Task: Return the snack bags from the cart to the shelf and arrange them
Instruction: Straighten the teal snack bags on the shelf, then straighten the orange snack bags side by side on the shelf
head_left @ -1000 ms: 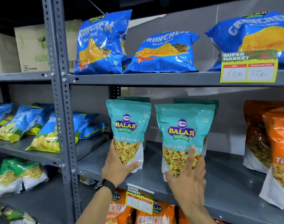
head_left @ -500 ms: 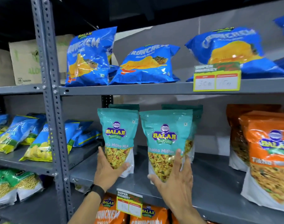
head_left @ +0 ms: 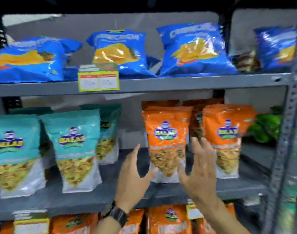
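— What have your fingers got?

— Nothing. My left hand (head_left: 133,179) and right hand (head_left: 197,173) are both spread wide, empty.

— And the bag?

— The orange bag (head_left: 167,141) stands upright on the shelf (head_left: 87,198), just beyond and between my palms. Neither hand looks nearer; whether either touches it is lost to blur.

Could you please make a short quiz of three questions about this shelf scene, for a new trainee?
1. True or false: both hands are open and hold nothing.
2. Which bag stands between the left hand and the right hand? A teal bag; B orange bag; C blue bag.
3. What hangs on the edge of the upper shelf?

Key
1. True.
2. B, the orange bag.
3. A price tag, below the blue bags; its writing is too blurred to read.
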Demonstrator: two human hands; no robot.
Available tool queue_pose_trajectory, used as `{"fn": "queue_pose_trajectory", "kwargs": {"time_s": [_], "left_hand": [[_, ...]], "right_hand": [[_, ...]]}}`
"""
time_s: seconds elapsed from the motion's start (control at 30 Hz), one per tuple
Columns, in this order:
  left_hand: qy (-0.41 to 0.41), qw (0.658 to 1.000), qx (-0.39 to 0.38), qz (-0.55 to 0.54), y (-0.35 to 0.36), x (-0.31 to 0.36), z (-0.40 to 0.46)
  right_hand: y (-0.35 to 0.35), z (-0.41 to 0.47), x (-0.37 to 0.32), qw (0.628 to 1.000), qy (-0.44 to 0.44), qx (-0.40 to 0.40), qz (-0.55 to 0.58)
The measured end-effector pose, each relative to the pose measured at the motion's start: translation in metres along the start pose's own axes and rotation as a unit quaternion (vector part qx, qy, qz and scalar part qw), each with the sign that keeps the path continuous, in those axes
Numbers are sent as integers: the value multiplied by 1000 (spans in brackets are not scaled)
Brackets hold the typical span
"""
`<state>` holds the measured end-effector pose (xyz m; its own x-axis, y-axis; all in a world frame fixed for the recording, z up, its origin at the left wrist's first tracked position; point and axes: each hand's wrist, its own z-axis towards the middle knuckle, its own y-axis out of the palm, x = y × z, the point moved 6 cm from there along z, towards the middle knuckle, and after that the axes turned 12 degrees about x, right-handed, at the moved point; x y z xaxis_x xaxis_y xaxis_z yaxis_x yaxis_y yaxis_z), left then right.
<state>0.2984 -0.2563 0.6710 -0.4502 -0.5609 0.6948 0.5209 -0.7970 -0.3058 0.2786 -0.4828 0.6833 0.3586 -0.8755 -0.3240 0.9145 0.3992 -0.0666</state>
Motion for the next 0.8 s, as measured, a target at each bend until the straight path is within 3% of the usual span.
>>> {"fn": "queue_pose_trajectory", "kwargs": {"time_s": [0.07, 0.17, 0.33, 0.63, 0.8], "left_hand": [[-84, 991, -79, -75, 42, 0, 8], [-149, 968, -135, -147, 82, -6, 15], [-145, 974, -113, -135, 115, 2, 11], [-162, 969, -118, -148, 135, 12, -2], [-174, 966, -144, -123, 129, 6, -5]], "right_hand": [[-17, 15, 56, 994, 64, 6, -83], [-25, 24, 131, 973, 182, -64, -128], [-20, 19, 186, 928, 316, -192, 42], [-4, 18, 211, 896, 334, -241, 166], [2, 32, 216, 896, 314, -244, 199]]}}
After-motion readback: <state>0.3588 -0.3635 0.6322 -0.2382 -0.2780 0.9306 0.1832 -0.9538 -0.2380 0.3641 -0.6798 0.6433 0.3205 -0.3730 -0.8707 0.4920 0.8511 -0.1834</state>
